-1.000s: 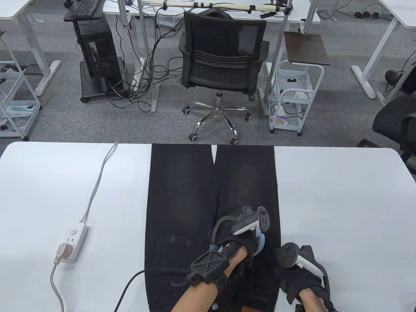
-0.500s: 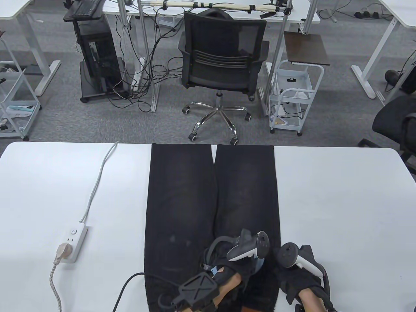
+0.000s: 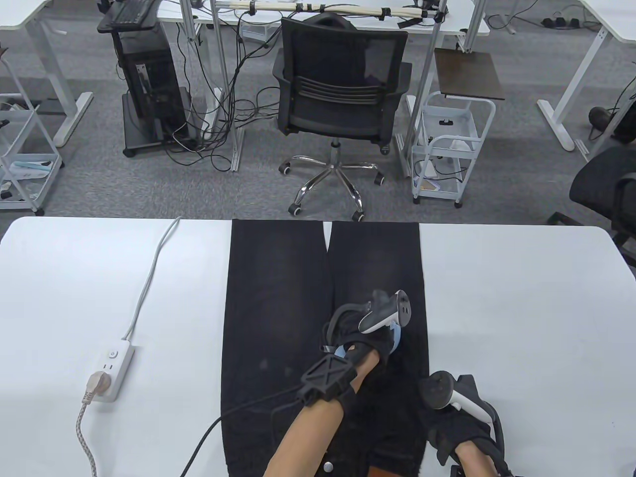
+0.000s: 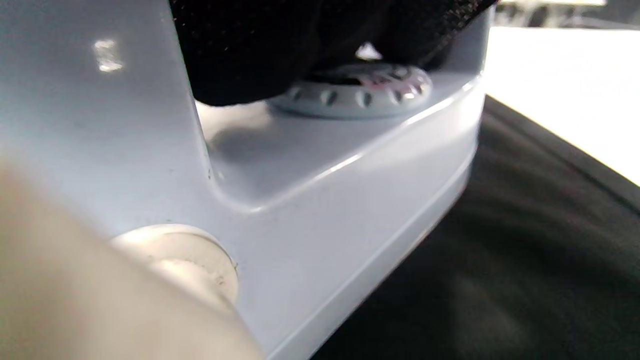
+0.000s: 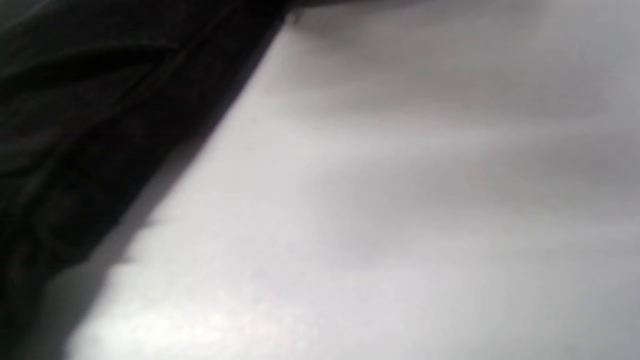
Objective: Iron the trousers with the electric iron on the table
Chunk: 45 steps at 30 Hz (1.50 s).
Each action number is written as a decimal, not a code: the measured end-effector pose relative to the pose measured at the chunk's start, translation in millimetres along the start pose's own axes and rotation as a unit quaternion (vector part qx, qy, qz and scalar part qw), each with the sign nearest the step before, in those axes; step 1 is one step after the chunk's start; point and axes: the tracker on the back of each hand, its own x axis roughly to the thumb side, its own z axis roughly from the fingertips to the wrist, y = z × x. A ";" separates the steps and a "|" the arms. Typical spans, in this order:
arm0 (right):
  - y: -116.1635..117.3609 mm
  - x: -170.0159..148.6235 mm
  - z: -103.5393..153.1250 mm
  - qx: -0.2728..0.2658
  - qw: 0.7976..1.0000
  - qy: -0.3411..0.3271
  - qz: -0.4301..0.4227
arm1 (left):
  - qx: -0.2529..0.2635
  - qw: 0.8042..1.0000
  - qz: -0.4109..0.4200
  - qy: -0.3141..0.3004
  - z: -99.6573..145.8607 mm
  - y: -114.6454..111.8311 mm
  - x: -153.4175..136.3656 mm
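Black trousers (image 3: 278,298) lie flat on the white table (image 3: 521,308), legs pointing away from me. My left hand (image 3: 360,338) grips the handle of a light-blue electric iron (image 3: 396,340) that rests on the trousers' right leg. The left wrist view shows the iron's body (image 4: 310,200) and dial (image 4: 357,90) close up on the dark cloth (image 4: 525,250). My right hand (image 3: 454,422) rests on the right edge of the trousers near the waistband; its fingers are hidden. The right wrist view shows only the cloth edge (image 5: 100,125) and the table (image 5: 400,200).
A white power strip (image 3: 113,365) with a braided plug cord lies on the table's left side. The iron's black cord (image 3: 208,432) runs off the front edge. An office chair (image 3: 343,94) and a wire cart (image 3: 449,149) stand beyond the table's far edge.
My left hand drew the iron toward me along the right trouser leg, then pushed it away again, further up the leg than a second ago. The right hand stayed put.
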 end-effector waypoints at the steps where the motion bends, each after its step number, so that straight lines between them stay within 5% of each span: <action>1: 0.1 0.2 -0.1 0.000 1.000 0.001 0.001 | 0.001 1.000 0.006 0.010 -6.5 2.4 -3.8; 13: -0.2 -0.8 -1.1 0.001 1.000 -0.003 -0.011 | -0.012 1.000 0.013 0.008 -10.5 4.5 -12.8; 23: -0.2 -3.5 -1.3 -0.002 1.000 -0.010 -0.022 | -0.059 0.996 0.002 -0.060 57.8 -19.1 7.3; 33: -0.6 -4.6 -1.1 -0.001 1.000 -0.011 -0.015 | -0.022 0.992 -0.031 -0.121 129.1 -47.7 6.8; 39: -1.0 -5.0 -1.0 0.000 1.000 -0.012 -0.016 | -0.026 0.992 -0.036 -0.115 118.1 -43.9 7.4; 45: -1.0 -4.3 -1.1 0.001 1.000 -0.011 -0.013 | 0.007 0.994 -0.042 -0.096 82.3 -31.7 18.1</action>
